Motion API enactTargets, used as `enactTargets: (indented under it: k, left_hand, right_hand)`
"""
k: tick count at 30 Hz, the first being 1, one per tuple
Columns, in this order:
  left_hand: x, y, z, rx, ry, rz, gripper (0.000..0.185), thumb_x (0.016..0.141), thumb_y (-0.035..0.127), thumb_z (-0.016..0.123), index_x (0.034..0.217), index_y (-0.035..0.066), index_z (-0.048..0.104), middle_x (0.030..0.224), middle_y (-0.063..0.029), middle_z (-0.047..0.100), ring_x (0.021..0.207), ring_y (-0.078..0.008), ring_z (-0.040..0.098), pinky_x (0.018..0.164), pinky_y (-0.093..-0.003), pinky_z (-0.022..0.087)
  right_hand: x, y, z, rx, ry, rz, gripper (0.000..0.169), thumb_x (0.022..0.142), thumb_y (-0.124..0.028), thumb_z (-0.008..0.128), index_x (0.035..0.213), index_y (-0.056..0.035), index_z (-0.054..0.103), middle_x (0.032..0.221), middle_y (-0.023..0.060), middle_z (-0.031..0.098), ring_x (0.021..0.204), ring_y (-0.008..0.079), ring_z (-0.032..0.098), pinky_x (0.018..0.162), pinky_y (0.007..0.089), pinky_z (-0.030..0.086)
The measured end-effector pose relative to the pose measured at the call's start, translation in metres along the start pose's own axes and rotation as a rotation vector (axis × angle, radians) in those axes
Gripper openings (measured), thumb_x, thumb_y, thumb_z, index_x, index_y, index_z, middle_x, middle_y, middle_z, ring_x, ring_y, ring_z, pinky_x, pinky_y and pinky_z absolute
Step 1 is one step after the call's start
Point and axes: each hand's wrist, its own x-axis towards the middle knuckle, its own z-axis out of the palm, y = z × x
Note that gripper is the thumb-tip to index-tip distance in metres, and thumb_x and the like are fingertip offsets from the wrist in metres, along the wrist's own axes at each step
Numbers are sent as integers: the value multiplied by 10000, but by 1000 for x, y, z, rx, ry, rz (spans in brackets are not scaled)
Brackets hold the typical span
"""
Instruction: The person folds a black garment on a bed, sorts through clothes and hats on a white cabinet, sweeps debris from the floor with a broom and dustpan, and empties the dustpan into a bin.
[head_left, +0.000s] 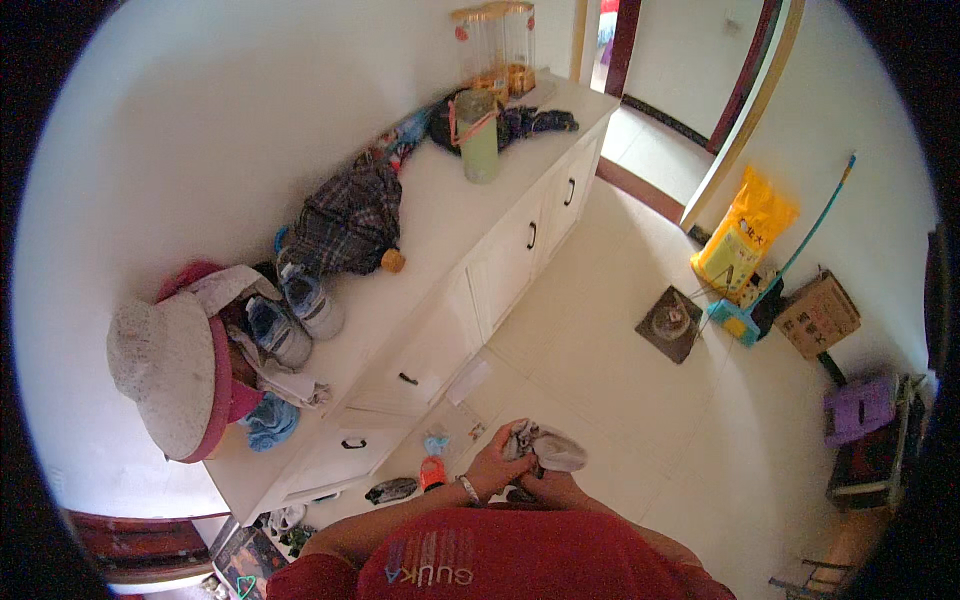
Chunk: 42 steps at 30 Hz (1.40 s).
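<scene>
Close in front of my red shirt, both hands meet around a greyish-white bundle, perhaps a shoe or cloth (561, 450). My left hand (497, 463), with a bracelet at its wrist, grips the bundle's left, patterned end. Below its right part is my right hand (553, 489), its fingers partly hidden by the bundle. A darker piece shows beneath the hands, too covered to name. Left of the hands, an orange item (432, 472) and a dark shoe (391, 490) lie on the floor.
A long white cabinet (427, 300) runs along the left wall, bearing a sun hat (176, 375), a pair of shoes (279, 331), plaid cloth (349, 217) and a green container (480, 150). At right stand a yellow bag (742, 232), a broom (802, 240), a cardboard box (819, 313) and a purple container (862, 409).
</scene>
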Motion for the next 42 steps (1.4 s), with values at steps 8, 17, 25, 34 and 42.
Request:
enactTargets:
  k: [8, 17, 25, 34, 42]
  left_hand:
    - [43, 39, 26, -286, 87, 96, 453, 775, 30, 585, 1209, 106, 477, 1017, -38, 587, 867, -140, 571, 711, -283, 501]
    - [86, 115, -42, -531, 212, 175, 431, 765, -96, 521, 1162, 70, 498, 981, -44, 586, 850, -162, 585, 742, -303, 508]
    - [179, 158, -168, -179, 634, 161, 395, 724, 29, 588, 1101, 145, 565, 922, -58, 577, 793, -157, 559, 715, -311, 477]
    - [287, 148, -258, 697, 764, 315, 626, 718, 249, 666, 1292, 190, 423, 1247, -269, 378, 1145, -440, 375, 979, -459, 322]
    - [266, 171, -266, 788, 699, 290, 764, 694, 374, 703, 1336, 132, 366, 1310, -259, 343, 1219, -429, 319, 1023, -462, 272]
  right_hand:
    - [7, -25, -75, 144, 72, -422, 668, 821, -238, 619, 1363, -55, 275, 1319, 121, 401, 1197, 238, 401, 1003, 357, 319]
    - [80, -92, -160, 358, -3, -324, 829, 784, -273, 684, 1409, -66, 180, 1381, 125, 334, 1271, 241, 331, 1046, 389, 273]
    - [246, -226, -212, -229, 345, -614, 898, 686, -214, 753, 1394, -73, 220, 1393, 161, 296, 1291, 279, 299, 1054, 404, 260]
    - [402, -375, -216, -972, 439, -760, 967, 579, -382, 788, 1357, -88, 294, 1335, 240, 322, 1233, 394, 333, 1019, 438, 305]
    - [424, -390, -223, -1003, 228, -567, 846, 606, -363, 772, 1295, -79, 372, 1151, 181, 460, 1042, 345, 508, 883, 403, 438]
